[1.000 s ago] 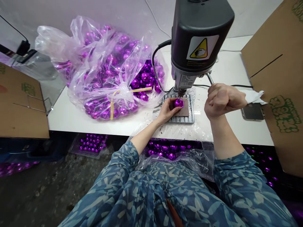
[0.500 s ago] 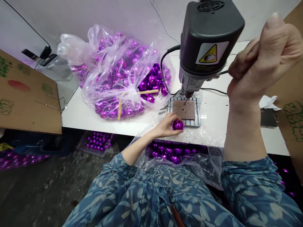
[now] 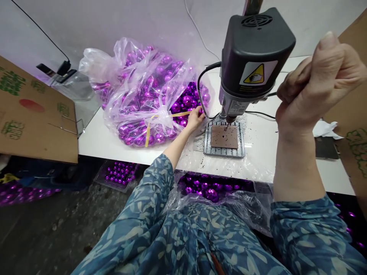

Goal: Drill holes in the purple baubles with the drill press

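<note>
My left hand [image 3: 195,119] is at the open side of a clear plastic bag [image 3: 114,110], its fingers curled on a shiny purple faceted ball at the edge, mostly covered by them. More purple balls [image 3: 187,101] lie in the bag beside it. Raised on the right, my right hand [image 3: 321,84] is closed in a fist around the feed handle of a black drill press [image 3: 258,49]; the grip itself is hidden. Under the drill bit, a brown board [image 3: 224,136] with a small hole rests on the slotted metal base [image 3: 239,152].
Dark shavings litter the white table [image 3: 258,160] around the base. Below its front edge, an open plastic bag holds purple balls [image 3: 210,194]. A clear tray [image 3: 120,175] of balls is lower left. Cardboard boxes [image 3: 37,114] flank the table; a crumpled tissue [image 3: 327,129] lies right.
My left hand has moved from the front of the drill base up and left to the bag. The ball it held there is out of sight. My right hand keeps its grip.
</note>
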{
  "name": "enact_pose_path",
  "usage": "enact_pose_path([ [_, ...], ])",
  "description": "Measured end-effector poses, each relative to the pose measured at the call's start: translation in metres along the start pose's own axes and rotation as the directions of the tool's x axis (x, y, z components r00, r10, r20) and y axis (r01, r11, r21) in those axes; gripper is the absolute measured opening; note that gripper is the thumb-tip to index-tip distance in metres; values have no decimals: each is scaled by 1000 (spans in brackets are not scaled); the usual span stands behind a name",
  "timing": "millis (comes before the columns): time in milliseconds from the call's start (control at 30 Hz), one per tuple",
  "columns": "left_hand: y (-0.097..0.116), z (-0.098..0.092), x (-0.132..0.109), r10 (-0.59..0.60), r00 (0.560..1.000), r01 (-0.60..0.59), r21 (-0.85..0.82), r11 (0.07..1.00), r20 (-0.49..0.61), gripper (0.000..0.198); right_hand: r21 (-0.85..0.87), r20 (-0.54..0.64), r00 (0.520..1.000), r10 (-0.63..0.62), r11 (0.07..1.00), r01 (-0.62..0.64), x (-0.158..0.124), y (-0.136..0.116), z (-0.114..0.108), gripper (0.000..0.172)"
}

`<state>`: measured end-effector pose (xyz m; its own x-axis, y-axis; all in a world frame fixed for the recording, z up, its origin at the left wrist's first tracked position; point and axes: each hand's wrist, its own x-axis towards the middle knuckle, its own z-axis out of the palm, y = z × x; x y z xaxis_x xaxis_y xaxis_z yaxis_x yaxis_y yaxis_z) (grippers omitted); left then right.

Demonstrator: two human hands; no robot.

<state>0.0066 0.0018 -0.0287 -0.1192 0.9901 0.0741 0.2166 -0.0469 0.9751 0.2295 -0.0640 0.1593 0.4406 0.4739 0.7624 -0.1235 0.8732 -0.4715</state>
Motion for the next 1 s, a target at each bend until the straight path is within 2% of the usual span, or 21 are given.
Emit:
enact_pose_path([
  [67, 4, -12, -12, -111, 994, 110, -231, 967, 9, 22, -1, -1, 1000, -4, 1000, 4, -1, -1, 0, 83],
  [167, 13, -35, -37, -282, 955, 289, -521, 803, 96, 26, -2, -10, 1000, -7, 1000, 7, -3, -3, 3, 85],
  [233, 19, -47, -57, -316, 930, 361, -625, 692, 187, 30, 0, -22, 1000, -6, 1000, 6, -3, -4, 4, 88],
  [300, 23, -52, -76, -298, 919, 394, -660, 640, 259, 35, 1, -22, 1000, -4, 1000, 4, -2, -5, 5, 91],
  [400, 23, -45, -99, -242, 921, 384, -609, 694, 306, 38, -13, -3, 1000, -3, 1000, 3, -3, -7, 6, 89],
  [500, 15, -24, -111, -167, 941, 304, -517, 800, 294, 54, -37, 1, 1000, 1, 999, -1, -5, -8, 6, 87],
  [600, 2, 3, -111, -68, 968, 169, -426, 889, 242, 64, -60, 2, 1000, 7, 998, -7, -7, -6, 5, 84],
  [733, -12, 30, -98, -5, 964, 86, -293, 952, 267, 58, -44, 7, 999, -33, 998, 34, -8, -1, 3, 84],
  [867, -16, 38, -91, 67, 958, -23, -159, 987, 277, 60, -3, 0, 999, -37, 999, 37, -9, 0, 3, 84],
  [1000, -11, 38, -99, 163, 944, -155, -51, 987, 288, 60, 12, -16, 999, -38, 999, 38, -10, -2, 3, 81],
])
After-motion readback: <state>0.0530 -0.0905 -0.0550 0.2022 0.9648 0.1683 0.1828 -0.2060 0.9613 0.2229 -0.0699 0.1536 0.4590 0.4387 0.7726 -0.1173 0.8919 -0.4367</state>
